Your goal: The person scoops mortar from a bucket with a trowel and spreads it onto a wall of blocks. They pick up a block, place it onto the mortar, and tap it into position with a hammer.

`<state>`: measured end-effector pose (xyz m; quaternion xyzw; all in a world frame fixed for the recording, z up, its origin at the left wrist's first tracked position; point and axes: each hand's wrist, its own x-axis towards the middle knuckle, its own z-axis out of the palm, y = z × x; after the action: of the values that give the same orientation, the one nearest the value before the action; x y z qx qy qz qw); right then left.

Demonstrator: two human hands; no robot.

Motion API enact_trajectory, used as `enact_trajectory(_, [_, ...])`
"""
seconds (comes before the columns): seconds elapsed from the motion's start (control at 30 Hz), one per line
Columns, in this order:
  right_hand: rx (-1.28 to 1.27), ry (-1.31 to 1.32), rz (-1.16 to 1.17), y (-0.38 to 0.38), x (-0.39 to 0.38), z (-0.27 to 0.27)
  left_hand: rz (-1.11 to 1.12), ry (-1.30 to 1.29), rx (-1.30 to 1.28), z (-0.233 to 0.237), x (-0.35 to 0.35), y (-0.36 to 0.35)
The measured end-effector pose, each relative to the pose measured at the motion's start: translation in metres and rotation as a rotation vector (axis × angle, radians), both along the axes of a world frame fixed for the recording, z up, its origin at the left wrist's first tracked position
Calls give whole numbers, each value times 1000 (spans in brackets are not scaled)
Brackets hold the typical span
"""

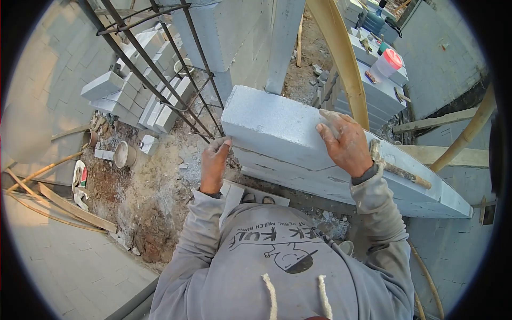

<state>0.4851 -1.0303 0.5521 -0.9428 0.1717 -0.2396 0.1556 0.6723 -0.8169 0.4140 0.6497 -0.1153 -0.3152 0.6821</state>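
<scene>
One grainy white oblong block (pixel 277 125)

Block wall (pixel 301 172): white block (pixel 274 124), wooden-handled tool (pixel 404 174) on top. Dirt ground (pixel 152 186): bucket (pixel 124 154).

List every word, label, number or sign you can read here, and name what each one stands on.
"EK KUL…", large letters on the grey sweatshirt, upside down to the camera; both ends are unclear.
"RESIK, MULEH BUS…", smaller line on the same sweatshirt; its start and last letters are unclear.
White sack with red and green print: too small and blurred to read.
White block under the hands: no readable text.
</scene>
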Motion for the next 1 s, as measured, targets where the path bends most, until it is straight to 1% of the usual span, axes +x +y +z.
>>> enact_trajectory(0.07, [118, 32, -106, -15, 17, 8, 108, -234, 156, 35, 12, 3])
enact_trajectory(0.1, [135, 110, -130, -23, 29, 11, 107, -233, 164, 53, 15, -1])
enact_trajectory(0.13, [150, 188, -153, -30, 45, 13, 131, -416, 142, 71, 19, -9])
enact_trajectory(0.17, [204, 193, -118, -37, 59, 12, 156, -600, 117, 88, 23, -18])
enact_trajectory(0.2, [256, 198, -82, -42, 73, 10, 166, -746, 154, 104, 27, -28])
enact_trajectory(0.23, [302, 241, -109, -47, 88, 4, 175, -892, 191, 114, 31, -39])
enact_trajectory(0.27, [344, 281, -137, -49, 102, 2, 178, -895, 190, 116, 36, -51])
enact_trajectory(0.3, [343, 277, -138, -49, 112, 4, 182, -1120, 256, 118, 41, -63])
enact_trajectory(0.33, [276, 396, -111, -47, 120, 9, 184, -1344, 322, 119, 46, -75])
enact_trajectory(0.37, [209, 516, -83, -48, 126, 12, 182, -1346, 319, 119, 50, -87])
enact_trajectory(0.4, [207, 513, -87, -60, 133, 3, 67, -1319, 419, 119, 54, -98])
enact_trajectory(0.43, [-114, 608, 123, -77, 142, -17, -46, -1287, 517, 119, 59, -109])
enact_trajectory(0.47, [-440, 691, 334, -89, 147, -32, -41, -1289, 512, 119, 64, -118])
enact_trajectory(0.5, [-445, 689, 332, -95, 150, -39, -230, -1237, 624, 119, 69, -127])
enact_trajectory(0.53, [-129, 632, 283, -96, 150, -40, -420, -1176, 733, 120, 73, -135])
enact_trajectory(0.57, [189, 565, 230, -97, 149, -42, -423, -1177, 732, 120, 77, -141])
enact_trajectory(0.6, [193, 565, 226, -98, 149, -44, -496, -1103, 772, 120, 79, -147])
enact_trajectory(0.63, [455, 514, 65, -86, 147, -34, -570, -1028, 810, 119, 80, -152])
enact_trajectory(0.67, [715, 451, -99, -80, 145, -27, -580, -1035, 811, 121, 78, -152])
enact_trajectory(0.7, [724, 444, -106, -79, 143, -26, -590, -1083, 807, 123, 78, -151])
enact_trajectory(0.77, [463, 479, 9, -78, 143, -26, -599, -1133, 806, 124, 79, -151])
enact_trajectory(0.8, [464, 477, 11, -76, 143, -27, -636, -1151, 802, 122, 81, -152])
enact_trajectory(0.87, [708, 399, -150, -70, 143, -26, -669, -1174, 798, 118, 90, -156])
enact_trajectory(0.93, [675, 406, -131, -71, 143, -27, -768, -1010, 657, 112, 101, -159])
enact_trajectory(0.97, [644, 419, -112, -72, 143, -29, -766, -1010, 659, 108, 106, -160])
enact_trajectory(1.0, [645, 416, -110, -73, 144, -31, -793, -943, 619, 104, 111, -161])
